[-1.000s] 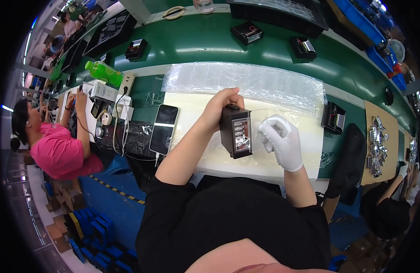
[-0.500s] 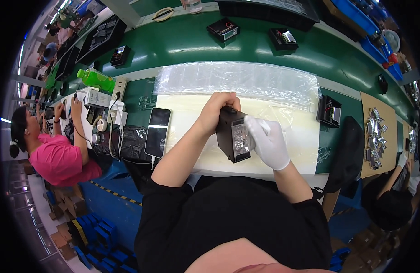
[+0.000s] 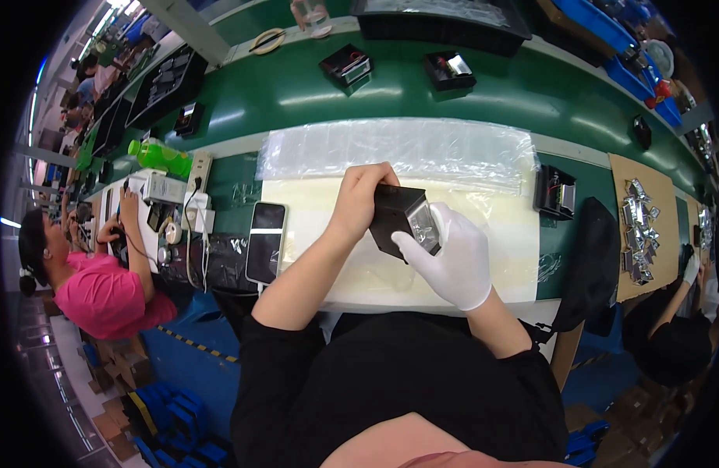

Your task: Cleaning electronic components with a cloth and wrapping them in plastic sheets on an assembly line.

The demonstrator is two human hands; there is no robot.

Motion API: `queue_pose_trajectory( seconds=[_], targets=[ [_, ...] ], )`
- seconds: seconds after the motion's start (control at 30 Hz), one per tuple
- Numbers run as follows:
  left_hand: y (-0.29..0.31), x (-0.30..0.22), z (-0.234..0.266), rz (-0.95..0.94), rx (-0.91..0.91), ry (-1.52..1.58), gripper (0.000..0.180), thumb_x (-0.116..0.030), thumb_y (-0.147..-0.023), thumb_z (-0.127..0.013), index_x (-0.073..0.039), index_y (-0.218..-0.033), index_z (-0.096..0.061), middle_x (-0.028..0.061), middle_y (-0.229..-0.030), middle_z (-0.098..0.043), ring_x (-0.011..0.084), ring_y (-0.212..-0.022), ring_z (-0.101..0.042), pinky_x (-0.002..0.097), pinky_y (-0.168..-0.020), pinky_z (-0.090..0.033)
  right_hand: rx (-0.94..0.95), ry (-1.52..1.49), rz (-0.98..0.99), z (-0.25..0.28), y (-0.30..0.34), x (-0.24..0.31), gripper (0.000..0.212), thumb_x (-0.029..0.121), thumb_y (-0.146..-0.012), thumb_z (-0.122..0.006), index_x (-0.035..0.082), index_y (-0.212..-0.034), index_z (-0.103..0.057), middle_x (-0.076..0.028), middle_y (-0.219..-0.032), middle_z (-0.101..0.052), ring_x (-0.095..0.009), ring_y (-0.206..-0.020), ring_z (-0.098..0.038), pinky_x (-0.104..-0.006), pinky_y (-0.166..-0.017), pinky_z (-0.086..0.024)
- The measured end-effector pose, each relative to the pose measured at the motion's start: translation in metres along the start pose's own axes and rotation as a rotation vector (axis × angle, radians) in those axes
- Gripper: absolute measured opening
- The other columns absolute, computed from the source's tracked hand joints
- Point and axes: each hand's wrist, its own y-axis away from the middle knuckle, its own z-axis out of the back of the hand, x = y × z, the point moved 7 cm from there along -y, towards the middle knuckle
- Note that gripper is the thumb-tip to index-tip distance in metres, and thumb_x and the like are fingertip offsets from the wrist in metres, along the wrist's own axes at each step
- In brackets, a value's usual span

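Note:
A black box-shaped lamp housing (image 3: 397, 212) with a clear window (image 3: 426, 225) on its right side is held tilted above the pale work sheet. My bare left hand (image 3: 361, 199) wraps round its far left part, fingers closed on the edge. My right hand (image 3: 451, 261), in a white glove, grips its near right side, with the thumb on the black face and the other fingers behind the window. Beneath my hands lies the cream sheet (image 3: 352, 273), and a strip of clear plastic wrap (image 3: 398, 148) stretches along its far side.
A phone (image 3: 266, 243) on a cable lies at the left, near a green bottle (image 3: 161, 156) and power sockets. Several open black housings (image 3: 450, 71) stand on the green bench. Cardboard with shiny metal parts (image 3: 639, 234) is at the right. A co-worker in pink (image 3: 110, 300) sits at the left.
The lamp housing has turned, so its black face shows more and its window less. My gloved thumb has moved from the window side onto the black face. The whole view has shifted slightly.

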Motion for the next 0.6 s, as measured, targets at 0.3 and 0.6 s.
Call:
queue_pose_trajectory(
  seconds=[0.3, 0.6],
  targets=[
    [-0.113, -0.072, -0.104, -0.760, 0.024, -0.841, 0.026, -0.024, -0.095, -0.055, 0.001, -0.101, -0.061, 0.0144, -0.094, -0.067, 0.0281, -0.088, -0.061, 0.0363, -0.079, -0.048, -0.250, 0.044, -0.217, 0.053, 0.019, -0.063, 0.040, 0.013, -0.084, -0.067, 0.001, -0.121, -0.060, -0.014, -0.103, -0.064, -0.028, -0.091, -0.062, -0.0341, -0.080, -0.050],
    [-0.073, -0.035, -0.087, -0.255, 0.631, -1.130, 0.024, -0.026, -0.084, -0.070, -0.007, -0.095, -0.061, 0.0073, -0.085, -0.067, 0.0267, -0.078, -0.063, 0.0378, -0.074, -0.050, 0.163, -0.057, -0.068, 0.004, 0.048, -0.067, 0.044, 0.008, -0.082, -0.067, 0.004, -0.125, -0.058, -0.012, -0.112, -0.063, -0.023, -0.088, -0.059, -0.0319, -0.081, -0.049]
  ],
)
